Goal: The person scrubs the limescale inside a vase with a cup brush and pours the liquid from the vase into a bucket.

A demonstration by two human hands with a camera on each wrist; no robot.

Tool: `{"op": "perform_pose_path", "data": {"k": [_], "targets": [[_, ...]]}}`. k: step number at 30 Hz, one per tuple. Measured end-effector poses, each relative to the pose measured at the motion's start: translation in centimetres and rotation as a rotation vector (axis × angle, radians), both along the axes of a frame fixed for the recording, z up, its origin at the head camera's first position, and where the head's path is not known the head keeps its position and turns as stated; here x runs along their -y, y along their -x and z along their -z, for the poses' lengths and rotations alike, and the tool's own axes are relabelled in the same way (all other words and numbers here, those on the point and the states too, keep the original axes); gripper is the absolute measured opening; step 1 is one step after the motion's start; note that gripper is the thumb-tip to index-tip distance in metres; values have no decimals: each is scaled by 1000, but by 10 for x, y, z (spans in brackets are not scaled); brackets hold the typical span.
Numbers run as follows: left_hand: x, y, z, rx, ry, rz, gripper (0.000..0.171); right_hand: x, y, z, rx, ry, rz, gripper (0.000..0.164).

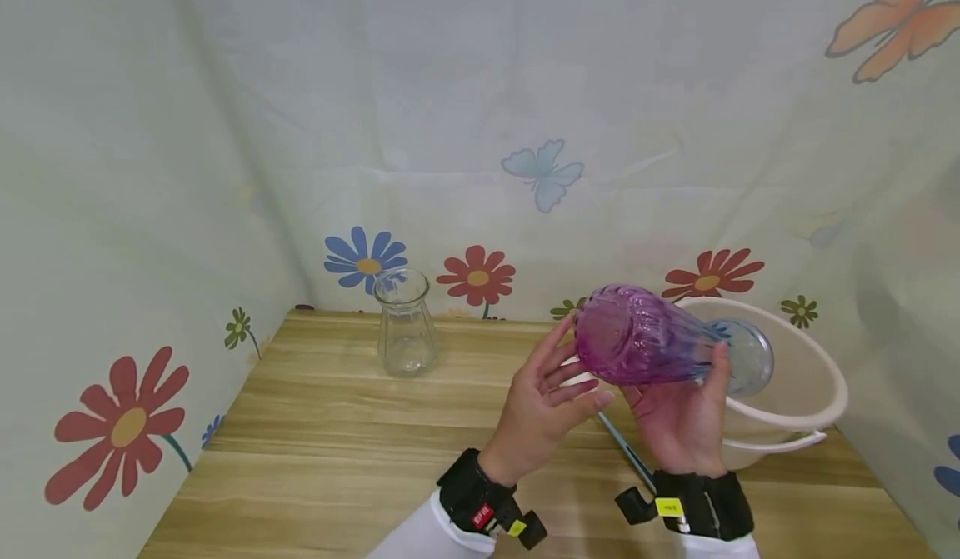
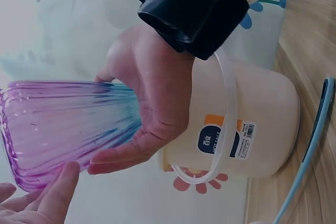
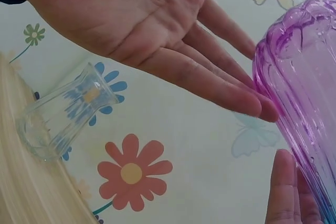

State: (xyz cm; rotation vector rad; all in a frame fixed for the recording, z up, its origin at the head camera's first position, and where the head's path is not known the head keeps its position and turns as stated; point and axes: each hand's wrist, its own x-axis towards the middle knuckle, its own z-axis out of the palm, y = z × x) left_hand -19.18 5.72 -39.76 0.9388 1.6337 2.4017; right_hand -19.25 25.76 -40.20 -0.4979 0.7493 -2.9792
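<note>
A ribbed glass vase (image 1: 637, 338), purple at the base and blue toward its flared mouth, is held on its side in the air. My right hand (image 1: 678, 426) grips it round the narrow neck, thumb on the near side. At the purple base end, my left hand (image 1: 536, 413) touches the glass with extended fingertips, palm turned toward it. The right wrist view shows those left fingers (image 3: 210, 85) straight against the ribbed side. In the head view, the vase's mouth overlaps the opening of a cream bucket (image 1: 813, 413).
A clear glass vase (image 1: 407, 338) stands upright at the back left of the wooden table (image 1: 315, 451). Under my hands lies a long, thin light-blue handle (image 1: 626, 446), slotted at one end. The bucket's white carrying handle (image 2: 229, 93) hangs down. Flower-printed curtains enclose the table.
</note>
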Motion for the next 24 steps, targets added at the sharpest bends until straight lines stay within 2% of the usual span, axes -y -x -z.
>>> {"op": "perform_pose_path", "data": {"k": [3, 6, 13, 19, 24], "targets": [[-3, 0, -4, -34, 33, 35, 96, -1, -1, 1, 15, 32, 7, 69], [-6, 1, -7, -73, 66, 43, 96, -2, -1, 3, 19, 91, -17, 69], [-10, 2, -17, -168, 104, 52, 90, -7, 5, 8, -73, 227, -98, 71], [-15, 1, -21, -227, 116, 75, 87, -6, 8, 4, -159, 305, -184, 71], [-19, 0, -23, -258, 127, 81, 86, -7, 5, 3, -152, 343, -232, 71]]}}
